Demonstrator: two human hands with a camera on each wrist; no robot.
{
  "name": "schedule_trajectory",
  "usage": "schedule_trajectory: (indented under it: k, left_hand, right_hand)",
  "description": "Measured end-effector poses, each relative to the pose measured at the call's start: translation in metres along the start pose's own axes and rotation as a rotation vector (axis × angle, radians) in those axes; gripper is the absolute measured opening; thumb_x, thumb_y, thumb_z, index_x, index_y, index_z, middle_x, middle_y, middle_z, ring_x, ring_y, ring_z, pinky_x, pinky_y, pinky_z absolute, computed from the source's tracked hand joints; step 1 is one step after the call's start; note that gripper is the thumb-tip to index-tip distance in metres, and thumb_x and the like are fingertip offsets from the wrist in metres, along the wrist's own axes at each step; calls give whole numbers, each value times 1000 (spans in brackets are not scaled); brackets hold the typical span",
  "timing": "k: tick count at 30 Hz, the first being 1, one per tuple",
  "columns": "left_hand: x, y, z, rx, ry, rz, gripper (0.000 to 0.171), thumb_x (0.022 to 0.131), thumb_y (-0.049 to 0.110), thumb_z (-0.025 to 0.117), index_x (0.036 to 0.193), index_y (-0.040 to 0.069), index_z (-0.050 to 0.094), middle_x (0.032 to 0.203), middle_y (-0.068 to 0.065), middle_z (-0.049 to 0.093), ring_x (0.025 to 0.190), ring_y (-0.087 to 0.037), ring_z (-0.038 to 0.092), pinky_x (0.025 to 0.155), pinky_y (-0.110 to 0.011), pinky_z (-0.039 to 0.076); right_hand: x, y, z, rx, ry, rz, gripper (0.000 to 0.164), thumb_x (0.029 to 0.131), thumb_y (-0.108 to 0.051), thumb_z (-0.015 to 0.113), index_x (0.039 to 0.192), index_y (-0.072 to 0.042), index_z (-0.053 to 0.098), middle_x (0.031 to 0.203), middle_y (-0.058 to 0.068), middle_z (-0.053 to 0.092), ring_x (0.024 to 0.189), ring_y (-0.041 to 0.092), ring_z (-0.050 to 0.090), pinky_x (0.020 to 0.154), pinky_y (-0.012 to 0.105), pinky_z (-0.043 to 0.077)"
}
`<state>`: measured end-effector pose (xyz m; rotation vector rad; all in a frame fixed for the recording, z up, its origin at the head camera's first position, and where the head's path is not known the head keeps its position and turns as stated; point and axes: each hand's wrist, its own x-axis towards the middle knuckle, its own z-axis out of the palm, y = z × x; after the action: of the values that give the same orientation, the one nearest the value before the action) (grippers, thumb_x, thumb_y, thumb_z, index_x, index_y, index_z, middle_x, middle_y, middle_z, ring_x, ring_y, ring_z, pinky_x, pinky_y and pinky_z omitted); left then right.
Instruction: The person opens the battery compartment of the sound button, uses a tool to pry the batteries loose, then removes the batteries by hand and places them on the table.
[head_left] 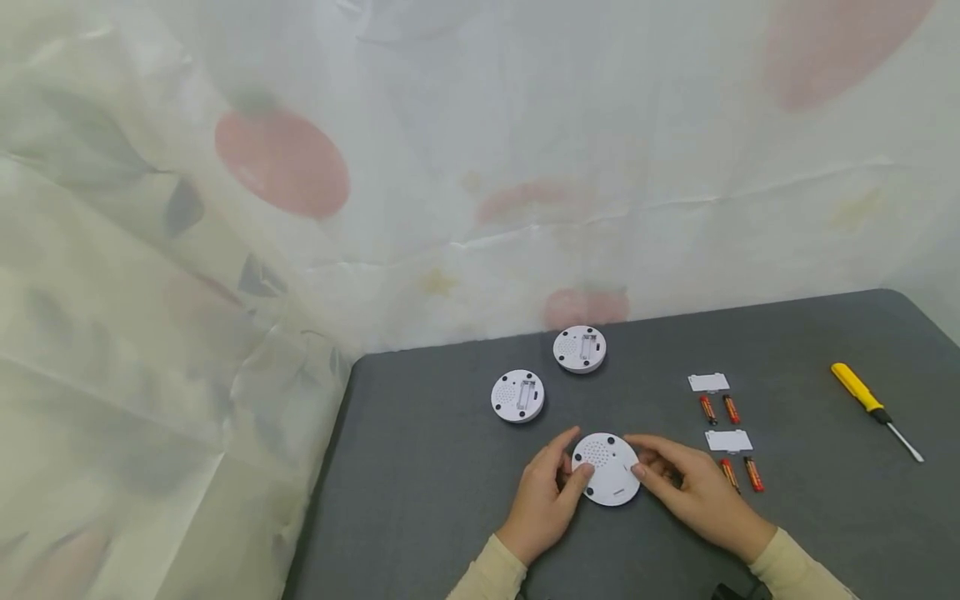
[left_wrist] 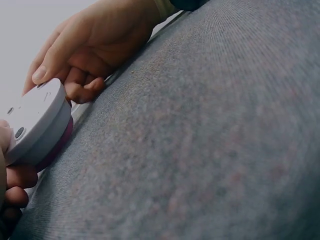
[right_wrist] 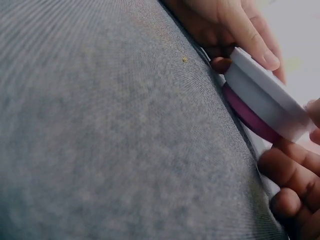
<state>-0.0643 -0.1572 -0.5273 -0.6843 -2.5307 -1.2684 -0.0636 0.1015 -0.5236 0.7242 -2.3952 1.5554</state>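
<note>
Both hands hold a round white battery-powered device (head_left: 617, 477) near the front of the table, its speaker-hole side facing up. The left hand (head_left: 538, 504) grips its left edge, thumb on the upper face. On the opposite edge, the right hand (head_left: 705, 496) pinches with its thumb on top and fingers at the side. The left wrist view shows the device (left_wrist: 42, 112) tilted, with dark round feet on its face. A purple underside (right_wrist: 250, 117) shows in the right wrist view. No open battery compartment shows on this device.
Two similar white devices (head_left: 508, 398) (head_left: 572, 358) lie behind, battery compartments uncovered. To the right are two white battery covers (head_left: 708, 382) (head_left: 728, 441) and several red-and-black batteries (head_left: 753, 474). Farther right lies a yellow-handled screwdriver (head_left: 853, 383). A patterned curtain (head_left: 450, 167) borders the grey table (head_left: 420, 500).
</note>
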Motion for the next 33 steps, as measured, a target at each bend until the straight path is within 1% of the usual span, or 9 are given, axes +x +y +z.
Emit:
schedule_trajectory:
  k: [6, 11, 14, 19, 23, 25, 28, 31, 33]
  left_hand:
    - [-2, 3, -2, 25, -34, -26, 45, 108, 32, 72, 148, 13, 63, 92, 10, 58, 85, 0, 54, 77, -19, 50]
    - [-2, 7, -4, 103, -103, -55, 77, 94, 53, 85, 155, 15, 58, 95, 14, 58, 88, 0, 50, 79, -19, 45]
    - [-2, 8, -4, 166, -143, -60, 93, 87, 62, 88, 160, 18, 53, 107, 14, 63, 96, -2, 51, 85, -21, 46]
    - [-3, 9, -4, 195, -154, -64, 97, 84, 61, 90, 163, 21, 50, 134, 8, 66, 116, -8, 56, 100, -30, 51]
    - [-2, 11, -4, 147, -162, -88, 98, 85, 58, 91, 165, 21, 48, 148, 9, 62, 127, -9, 57, 107, -36, 51]
    - [-2, 12, -3, 127, -163, -112, 99, 85, 58, 91, 165, 21, 47, 147, 8, 62, 126, -8, 57, 106, -36, 52]
    - [-2, 12, -3, 117, -157, -141, 100, 84, 59, 91, 165, 21, 47, 143, 7, 63, 122, -7, 58, 104, -36, 53]
    - [-2, 12, -4, 123, -148, -145, 101, 83, 59, 92, 164, 20, 48, 139, 6, 64, 121, -7, 59, 104, -34, 53]
    - [-2, 12, -4, 127, -143, -136, 100, 82, 59, 93, 163, 19, 49, 137, 6, 64, 120, -7, 59, 103, -33, 53]
  right_hand:
    - [0, 1, 2, -17, 6, 9, 40, 99, -4, 80, 137, -13, 72, 91, -16, 67, 67, 2, 59, 59, 20, 49]
    - [1, 0, 2, -60, 8, 23, 36, 99, -6, 80, 133, -12, 73, 89, -16, 66, 66, 0, 57, 58, 20, 48]
    - [1, -1, 1, -63, 5, 38, 34, 99, -7, 81, 131, -12, 73, 88, -16, 67, 65, 0, 58, 58, 21, 49]
    - [1, -2, 1, -108, 3, 11, 36, 95, -6, 85, 128, -11, 74, 90, -17, 65, 69, -2, 58, 60, 19, 49]
    - [3, -4, -2, -200, 40, -99, 45, 86, -2, 91, 126, -10, 75, 101, -14, 65, 77, -1, 58, 67, 13, 47]
    - [5, -6, -4, -261, 53, -178, 39, 90, -9, 90, 126, -11, 76, 109, -10, 66, 86, 4, 62, 77, 12, 48]
    - [9, -11, -6, -341, 47, -308, 24, 106, -30, 76, 123, -13, 78, 121, -4, 69, 104, 13, 67, 93, 16, 49]
    - [12, -16, -6, -412, 15, -427, 42, 116, -42, 51, 116, -13, 81, 122, -1, 72, 110, 19, 68, 100, 25, 49]
    - [13, -20, -5, -443, -4, -490, 47, 117, -40, 46, 111, -12, 83, 120, 0, 73, 108, 21, 69, 99, 32, 50]
